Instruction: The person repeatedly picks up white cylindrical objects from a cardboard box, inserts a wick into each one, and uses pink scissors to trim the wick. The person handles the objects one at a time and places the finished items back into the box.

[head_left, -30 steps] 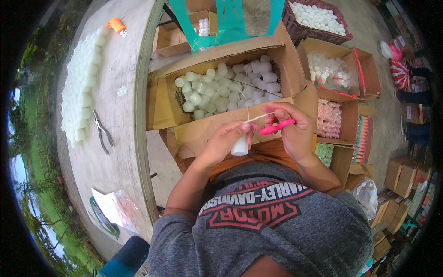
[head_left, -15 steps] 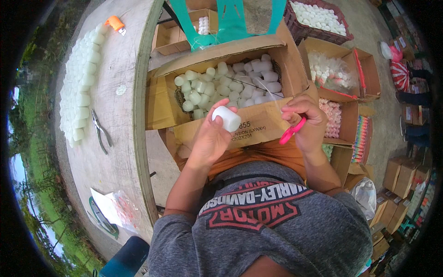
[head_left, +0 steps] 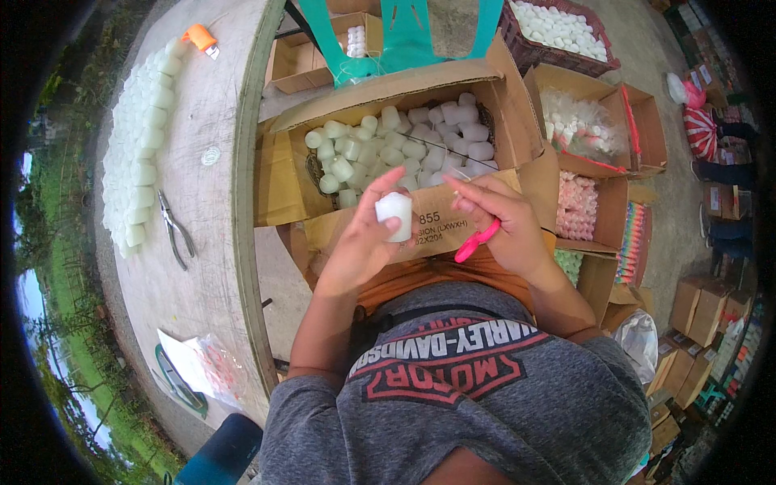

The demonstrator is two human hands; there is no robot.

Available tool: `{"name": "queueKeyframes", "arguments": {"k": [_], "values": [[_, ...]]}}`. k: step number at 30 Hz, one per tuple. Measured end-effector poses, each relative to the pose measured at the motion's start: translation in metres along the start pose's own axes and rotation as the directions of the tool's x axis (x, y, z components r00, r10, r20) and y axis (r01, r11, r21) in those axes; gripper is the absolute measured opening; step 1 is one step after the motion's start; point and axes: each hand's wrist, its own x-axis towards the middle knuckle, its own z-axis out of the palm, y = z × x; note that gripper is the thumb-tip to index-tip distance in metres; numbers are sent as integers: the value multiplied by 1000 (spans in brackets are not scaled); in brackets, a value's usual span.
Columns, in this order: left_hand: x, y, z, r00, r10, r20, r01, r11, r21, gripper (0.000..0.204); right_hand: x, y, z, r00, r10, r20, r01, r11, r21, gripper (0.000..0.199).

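My left hand [head_left: 362,242] grips the white cylinder [head_left: 394,207], above the cardboard flap [head_left: 436,234]; likely light and smooth, it's best held round its sides; apart, my right hand [head_left: 508,225] holds a pink-handled tool [head_left: 477,241]

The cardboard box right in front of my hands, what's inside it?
Inside the cardboard box is a heap of white cylindrical pieces, with dark mesh showing at its left edge. The heap covers the box's bottom, so whatever lies beneath can't be seen.
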Motion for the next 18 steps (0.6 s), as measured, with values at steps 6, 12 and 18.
{"name": "queueKeyframes", "arguments": {"k": [6, 12, 18], "values": [[1, -11, -19, 992, 78, 97, -77, 997, -17, 66, -4, -8, 2, 997, -77, -26, 74, 991, -108, 24], [-2, -13, -15, 987, 143, 69, -141, 989, -40, 53, -6, -23, 7, 957, -287, -47, 267, 930, -254, 24], [0, -14, -16, 979, 180, 95, -181, 984, 1, 52, -7, -26, 12, 934, -353, -52, 331, 913, -240, 24]]}}
